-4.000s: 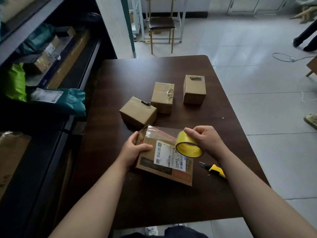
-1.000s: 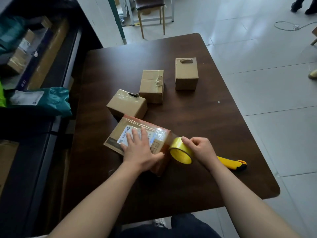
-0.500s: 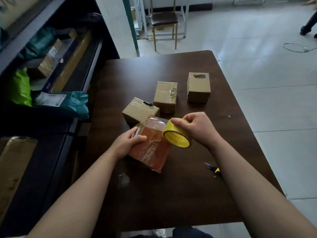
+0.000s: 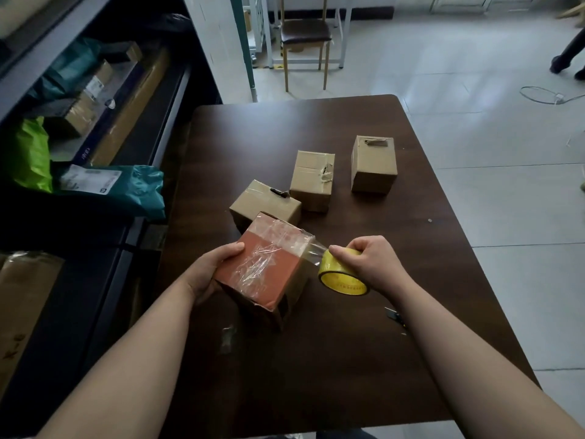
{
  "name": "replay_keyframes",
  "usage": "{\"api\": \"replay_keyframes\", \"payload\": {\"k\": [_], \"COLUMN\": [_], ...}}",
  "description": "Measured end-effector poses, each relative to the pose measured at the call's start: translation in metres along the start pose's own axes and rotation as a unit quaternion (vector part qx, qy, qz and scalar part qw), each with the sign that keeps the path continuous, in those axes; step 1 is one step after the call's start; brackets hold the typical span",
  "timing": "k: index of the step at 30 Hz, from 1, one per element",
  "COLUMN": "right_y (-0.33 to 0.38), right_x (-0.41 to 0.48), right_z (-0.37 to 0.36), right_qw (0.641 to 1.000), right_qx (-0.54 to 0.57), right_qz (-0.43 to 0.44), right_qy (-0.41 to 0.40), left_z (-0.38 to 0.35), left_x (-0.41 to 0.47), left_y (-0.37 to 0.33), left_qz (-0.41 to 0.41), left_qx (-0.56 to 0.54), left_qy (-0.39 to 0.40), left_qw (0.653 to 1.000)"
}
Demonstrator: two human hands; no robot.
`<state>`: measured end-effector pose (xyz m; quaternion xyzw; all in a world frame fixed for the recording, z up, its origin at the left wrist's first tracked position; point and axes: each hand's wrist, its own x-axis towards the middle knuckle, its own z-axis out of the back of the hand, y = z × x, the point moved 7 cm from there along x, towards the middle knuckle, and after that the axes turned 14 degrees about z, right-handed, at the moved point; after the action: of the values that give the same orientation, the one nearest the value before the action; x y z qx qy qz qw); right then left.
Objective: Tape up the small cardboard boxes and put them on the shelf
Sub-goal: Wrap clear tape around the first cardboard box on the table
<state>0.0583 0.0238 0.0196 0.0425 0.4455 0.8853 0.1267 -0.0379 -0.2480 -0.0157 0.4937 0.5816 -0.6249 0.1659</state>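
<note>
A cardboard box [image 4: 262, 274] with an orange-brown face up is tilted above the dark table [image 4: 316, 359]; clear tape is wrapped over that face. My left hand [image 4: 210, 269] grips the box's left side. My right hand [image 4: 367, 261] holds a yellow tape roll [image 4: 340, 278] just right of the box, and a strip of clear tape runs from the roll to the box's top right corner. Three small plain cardboard boxes stand farther back on the table: one [image 4: 264, 205] right behind the held box, one [image 4: 313, 180] in the middle, one [image 4: 373, 164] to the right.
A dark shelf unit [image 4: 95, 236] runs along the left, holding a teal mailer bag [image 4: 126, 188], a green bag [image 4: 30, 156] and cardboard parcels. A cutter tip [image 4: 394, 313] pokes out by my right forearm. A chair [image 4: 305, 42] stands beyond the table; a person's legs are at far right.
The box has been turned so its orange face lies flatter toward me. My right hand has carried the roll down and to the right of the box, stretching tape across the corner.
</note>
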Motion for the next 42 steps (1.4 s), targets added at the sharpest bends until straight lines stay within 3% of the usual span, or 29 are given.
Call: {"api": "replay_keyframes", "payload": {"k": [8, 10, 12, 14, 16, 17, 18, 21, 25, 27, 30, 32, 36, 42], "right_y": [-0.008, -0.012, -0.013, -0.013, -0.015, -0.015, -0.015, -0.015, -0.013, -0.003, 0.019, 0.027, 0.011, -0.017], "right_x": [-0.005, -0.008, -0.008, -0.007, -0.006, -0.006, -0.006, -0.006, -0.012, -0.015, -0.013, -0.011, -0.019, -0.035], "right_z": [-0.014, -0.021, -0.030, -0.036, -0.037, -0.037, -0.038, -0.040, -0.035, -0.020, 0.009, 0.020, 0.034, 0.033], "right_qw": [0.999, 0.999, 1.000, 1.000, 0.999, 0.999, 0.999, 0.999, 0.996, 0.988, 0.979, 0.982, 0.994, 0.999], "right_qx": [-0.037, -0.027, -0.020, -0.009, 0.000, 0.004, 0.006, 0.012, 0.079, 0.151, 0.185, 0.168, 0.098, 0.051], "right_qz": [-0.008, -0.020, -0.022, -0.025, -0.031, -0.032, -0.031, -0.030, -0.014, 0.019, 0.069, 0.076, 0.041, -0.005], "right_qy": [-0.004, -0.005, -0.002, -0.009, -0.022, -0.027, -0.029, -0.029, -0.030, -0.042, -0.047, -0.033, -0.005, 0.005], "left_z": [0.005, 0.008, 0.011, 0.005, -0.024, -0.039, -0.052, -0.073, -0.070, -0.055, -0.043, -0.050, -0.045, -0.028], "left_x": [0.003, -0.001, -0.010, -0.026, -0.042, -0.044, -0.042, -0.034, -0.035, -0.034, -0.025, -0.018, 0.001, 0.017], "left_y": [-0.002, -0.010, -0.025, -0.048, -0.061, -0.058, -0.051, -0.028, -0.035, -0.037, -0.024, -0.007, 0.025, 0.043], "left_qz": [-0.021, -0.038, -0.090, -0.164, -0.198, -0.176, -0.130, -0.042, -0.088, -0.100, -0.120, -0.124, -0.082, -0.052], "left_qx": [0.047, 0.084, 0.165, 0.325, 0.508, 0.572, 0.611, 0.632, 0.578, 0.495, 0.316, 0.225, 0.087, -0.015], "left_qy": [0.001, -0.034, -0.117, -0.238, -0.320, -0.331, -0.328, -0.334, -0.357, -0.328, -0.222, -0.148, -0.074, -0.036], "left_qw": [0.999, 0.995, 0.975, 0.900, 0.775, 0.730, 0.709, 0.698, 0.729, 0.798, 0.915, 0.955, 0.990, 0.998]}}
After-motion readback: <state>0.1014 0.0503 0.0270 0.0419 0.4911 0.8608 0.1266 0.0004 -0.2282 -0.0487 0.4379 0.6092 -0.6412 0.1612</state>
